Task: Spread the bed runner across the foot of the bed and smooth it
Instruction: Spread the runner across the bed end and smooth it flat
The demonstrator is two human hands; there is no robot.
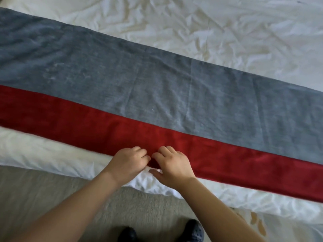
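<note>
While the bed runner (157,95) lies stretched across the white duvet (227,32) at the foot of the bed, grey band far and red band near, both hands sit almost touching at its near red edge. Pretty sure the left hand (129,163) has its fingers curled tight onto that edge. The right hand (172,165) keeps bent fingers on the red with its thumb on the duvet just below, so it looks like a pinch too.

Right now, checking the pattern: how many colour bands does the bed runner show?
2: a wide grey plush band on the far side, and a narrow red plush band along the near edge.
</note>
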